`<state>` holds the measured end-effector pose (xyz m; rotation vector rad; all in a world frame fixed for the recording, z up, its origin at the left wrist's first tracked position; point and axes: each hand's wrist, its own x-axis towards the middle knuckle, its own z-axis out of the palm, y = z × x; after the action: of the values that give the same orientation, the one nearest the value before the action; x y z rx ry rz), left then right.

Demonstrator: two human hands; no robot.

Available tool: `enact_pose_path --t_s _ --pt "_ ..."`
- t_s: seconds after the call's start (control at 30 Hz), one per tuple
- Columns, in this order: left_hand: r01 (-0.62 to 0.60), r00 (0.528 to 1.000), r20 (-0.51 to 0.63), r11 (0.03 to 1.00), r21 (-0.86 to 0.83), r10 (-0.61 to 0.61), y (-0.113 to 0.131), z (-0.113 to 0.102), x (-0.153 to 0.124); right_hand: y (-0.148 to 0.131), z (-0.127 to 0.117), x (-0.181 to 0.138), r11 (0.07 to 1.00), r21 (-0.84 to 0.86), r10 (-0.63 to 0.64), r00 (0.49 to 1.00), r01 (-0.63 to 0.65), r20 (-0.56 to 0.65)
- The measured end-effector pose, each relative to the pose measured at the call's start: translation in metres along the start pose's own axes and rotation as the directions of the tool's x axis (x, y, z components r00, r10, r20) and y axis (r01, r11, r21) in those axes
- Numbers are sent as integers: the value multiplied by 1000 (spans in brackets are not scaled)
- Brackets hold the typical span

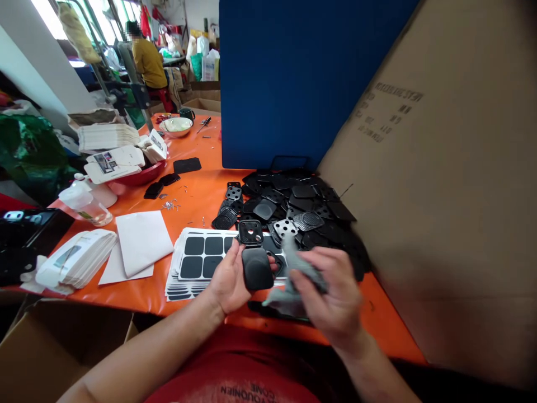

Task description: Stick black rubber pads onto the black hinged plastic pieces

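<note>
In my left hand (232, 278) lies a black hinged part (257, 269), with a smooth rounded-square pad below and a frame with a hole above. The fingers curl behind it and the thumb rests along its side. My right hand (331, 285) grips a grey-green cloth (300, 268), held just right of the part and blurred by motion. Beneath both hands are stacked sheets of dark square stickers (195, 256). Behind them a pile of black plates and perforated parts (293, 201) spreads over the orange table (201, 190).
A blue board (293, 78) and a large cardboard sheet (453, 184) wall off the back and right. On the left stand folded card boxes (78, 260), white paper (142, 243), a clear bottle (86, 204) and a red basin (140, 175). A person (149, 61) sits far back.
</note>
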<state>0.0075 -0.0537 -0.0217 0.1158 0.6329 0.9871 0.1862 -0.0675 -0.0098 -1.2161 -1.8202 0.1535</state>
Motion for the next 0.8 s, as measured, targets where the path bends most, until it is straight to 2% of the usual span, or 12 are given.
enact_pose_path --t_s 0.03,0.1,0.2,0.3,0.43,0.57,0.7,0.8 --pt "1 999 36 1000 -28 0 -3 3 -2 -6 14 0 995 -52 -85 995 88 54" --pt "8 997 79 998 -65 -3 -6 5 -4 -17 38 -3 976 -118 -159 973 180 167" --pt "42 997 74 997 -66 -37 -5 2 -6 -29 59 -6 967 -63 -220 937 245 270" --pt "15 997 80 998 -58 -11 -3 -1 -7 -27 62 -3 958 -59 -256 927 282 273" --pt "-109 994 12 992 -64 110 -5 -1 -8 -19 58 1 973 -130 -158 963 189 217" --pt "-48 998 -38 997 -58 46 -11 -3 -7 -22 63 -2 963 -19 -250 915 269 316" --pt "-87 996 -26 995 -49 86 -15 -7 -7 -17 66 1 979 -129 -126 970 155 209" --pt "-40 999 -5 996 -81 40 -16 -9 -7 -17 64 -2 978 -73 -165 940 195 300"
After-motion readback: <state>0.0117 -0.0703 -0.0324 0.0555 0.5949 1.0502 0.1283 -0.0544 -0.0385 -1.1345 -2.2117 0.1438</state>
